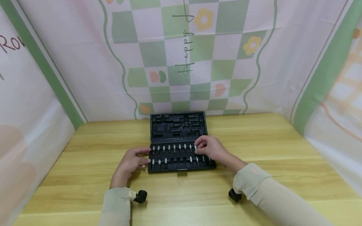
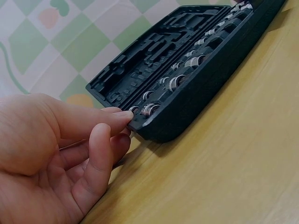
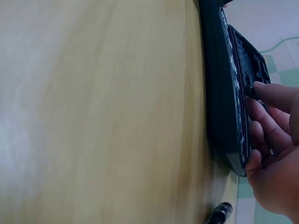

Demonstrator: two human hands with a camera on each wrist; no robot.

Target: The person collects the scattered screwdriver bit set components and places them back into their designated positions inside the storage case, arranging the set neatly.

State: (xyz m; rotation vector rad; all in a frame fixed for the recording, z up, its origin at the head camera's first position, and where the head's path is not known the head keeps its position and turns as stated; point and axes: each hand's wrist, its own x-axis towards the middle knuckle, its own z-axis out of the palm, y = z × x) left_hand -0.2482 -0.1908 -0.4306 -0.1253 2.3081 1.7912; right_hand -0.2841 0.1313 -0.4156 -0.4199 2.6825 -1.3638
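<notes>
An open black tool case lies on the table, its moulded lid leaning back. Two rows of bit sockets, silver with dark tips, stand in its tray, and the front row has a gap in the middle. My left hand is at the case's left end, index fingertip right at its corner and the other fingers loosely bent. Over the back row's right end, my right hand pinches a small bit socket between thumb and finger. The right hand hides part of the tray's right end.
Wood-grain table surrounds the case. A short black cylindrical object lies on it beyond the case's right end. Printed cloth hangs behind and on both sides. Black wrist cameras sit at both cuffs.
</notes>
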